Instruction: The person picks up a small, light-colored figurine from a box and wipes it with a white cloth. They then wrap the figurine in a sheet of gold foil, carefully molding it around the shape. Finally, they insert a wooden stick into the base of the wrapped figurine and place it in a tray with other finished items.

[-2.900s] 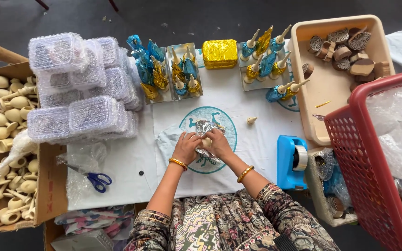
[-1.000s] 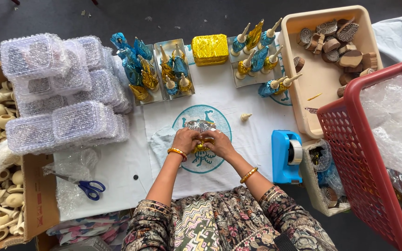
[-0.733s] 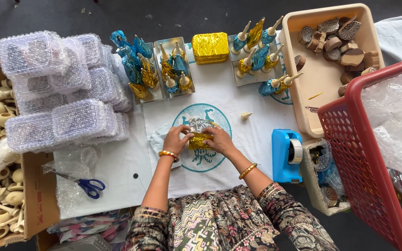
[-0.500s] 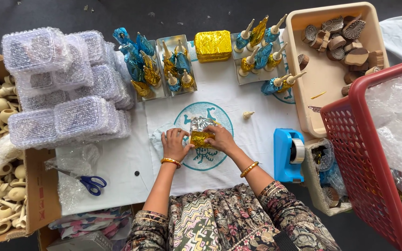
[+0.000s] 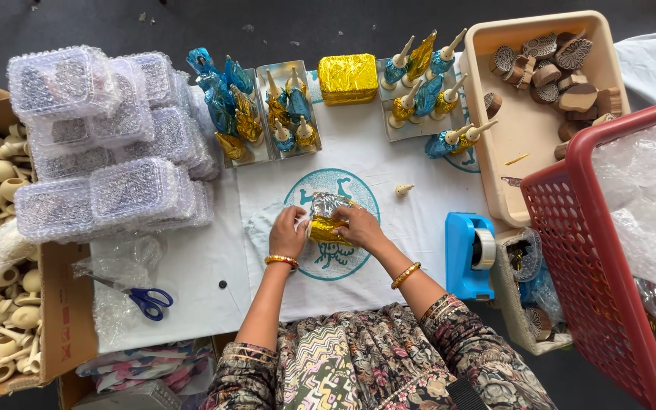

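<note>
Right now my left hand [image 5: 288, 232] and right hand [image 5: 358, 226] both pinch the small gold foil-wrapped piece [image 5: 323, 229] over the middle of the white cloth [image 5: 206, 258]. I judge it light and crinkly; hold its ends, gently.

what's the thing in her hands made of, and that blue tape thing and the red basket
Small object between the left hand and right hand: looks like shiny gold foil, crinkled and reflective.
Tape dispenser: apparently smooth blue moulded plastic.
Red basket: likely rigid plastic, with a perforated lattice wall.
</note>
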